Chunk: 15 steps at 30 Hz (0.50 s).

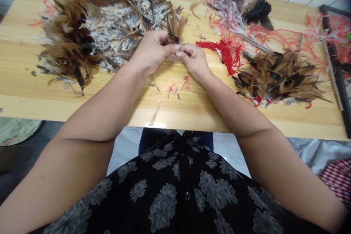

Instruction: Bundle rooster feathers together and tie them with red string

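Note:
My left hand (155, 49) is closed in a pinch, and a small bunch of brown feathers (175, 23) rises from its fingers. Thumb to thumb with it, my right hand (195, 60) is pinched closed at the base of that bunch; what lies between its fingertips is too small to make out. Just beyond and left of my left hand spreads a large pile of brown, grey and white feathers (109, 29). Red cut strings (227, 53) lie in a bundle to the right of my right hand.
A fan of brown feathers (282, 75) bound with red string lies at right. Behind it are tangled pink and white strands (230, 11) with dark feathers (257, 11). A dark-edged frame (336, 69) stands at the table's right end. Red scraps (185, 84) dot the wooden table (109, 106).

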Each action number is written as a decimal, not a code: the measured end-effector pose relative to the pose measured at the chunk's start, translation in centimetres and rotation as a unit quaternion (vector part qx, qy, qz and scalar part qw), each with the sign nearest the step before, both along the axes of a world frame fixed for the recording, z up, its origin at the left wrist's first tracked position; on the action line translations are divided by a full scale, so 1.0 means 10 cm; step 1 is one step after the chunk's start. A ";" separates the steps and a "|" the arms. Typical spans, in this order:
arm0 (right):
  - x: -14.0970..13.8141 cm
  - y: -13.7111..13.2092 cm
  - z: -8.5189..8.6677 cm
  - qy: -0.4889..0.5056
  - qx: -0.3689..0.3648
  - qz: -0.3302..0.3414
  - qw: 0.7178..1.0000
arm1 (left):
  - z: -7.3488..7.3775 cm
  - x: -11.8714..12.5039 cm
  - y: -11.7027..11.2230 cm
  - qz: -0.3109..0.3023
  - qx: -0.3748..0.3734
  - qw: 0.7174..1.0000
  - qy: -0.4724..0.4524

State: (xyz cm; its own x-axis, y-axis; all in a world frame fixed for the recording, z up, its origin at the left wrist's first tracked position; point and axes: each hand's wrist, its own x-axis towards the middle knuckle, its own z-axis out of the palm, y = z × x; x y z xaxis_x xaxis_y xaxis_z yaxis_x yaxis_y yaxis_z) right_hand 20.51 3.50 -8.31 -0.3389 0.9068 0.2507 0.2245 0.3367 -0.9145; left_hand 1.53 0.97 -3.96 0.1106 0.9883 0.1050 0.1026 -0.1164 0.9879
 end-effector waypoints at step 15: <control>0.03 0.07 -0.08 -0.007 0.026 -0.023 0.999 | 0.39 -0.65 0.04 -0.020 0.101 0.912 0.397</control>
State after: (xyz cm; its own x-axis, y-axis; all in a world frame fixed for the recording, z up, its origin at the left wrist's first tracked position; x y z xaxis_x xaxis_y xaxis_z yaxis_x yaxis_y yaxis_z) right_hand 20.83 4.25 -9.08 -0.3010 0.9075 0.2930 0.2533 0.3723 -0.8929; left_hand -5.01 1.37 -0.03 0.2666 0.9513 0.1545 0.7680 -0.3066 0.5623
